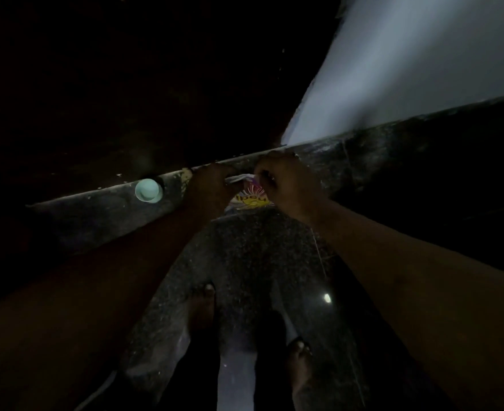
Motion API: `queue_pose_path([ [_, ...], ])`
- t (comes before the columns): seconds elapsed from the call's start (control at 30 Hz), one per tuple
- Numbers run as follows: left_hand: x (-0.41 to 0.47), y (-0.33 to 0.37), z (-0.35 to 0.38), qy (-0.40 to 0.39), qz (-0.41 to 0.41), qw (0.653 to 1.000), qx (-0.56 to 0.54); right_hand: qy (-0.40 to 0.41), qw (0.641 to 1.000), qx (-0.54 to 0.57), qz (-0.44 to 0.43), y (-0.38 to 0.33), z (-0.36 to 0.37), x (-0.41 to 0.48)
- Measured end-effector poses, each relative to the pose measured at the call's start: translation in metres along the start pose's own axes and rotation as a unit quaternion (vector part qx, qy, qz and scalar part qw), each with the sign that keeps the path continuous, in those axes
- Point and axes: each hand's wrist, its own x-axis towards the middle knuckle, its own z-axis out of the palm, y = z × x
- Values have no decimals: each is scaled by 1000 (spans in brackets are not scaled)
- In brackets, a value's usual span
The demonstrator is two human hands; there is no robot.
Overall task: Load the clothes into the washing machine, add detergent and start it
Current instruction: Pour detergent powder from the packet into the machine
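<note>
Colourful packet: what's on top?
The left hand and right hand pinch the top of the colourful printed packet. Their fingers cover most of that edge; whether it is open cannot be seen.

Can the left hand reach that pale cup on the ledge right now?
Probably yes. The cup stands on the ledge just beside the left hand, with nothing visible between them. But that hand and the right hand both grip the printed sachet, so it would have to let go first.

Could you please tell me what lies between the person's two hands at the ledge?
In the head view, a printed sachet spans the gap, its top edge pinched by the left hand and the right hand.
</note>
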Motion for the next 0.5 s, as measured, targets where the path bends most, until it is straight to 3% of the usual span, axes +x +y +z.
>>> queue_pose_path([
  [0.27, -132, 123, -62, 45, 50, 998, 5, 35, 999, 39, 8, -83, -104, -114],
  [0.5, -242, 218, -141, 48, 98, 993, -46, 183, 966, 152, 105, -160, -169, -221],
])
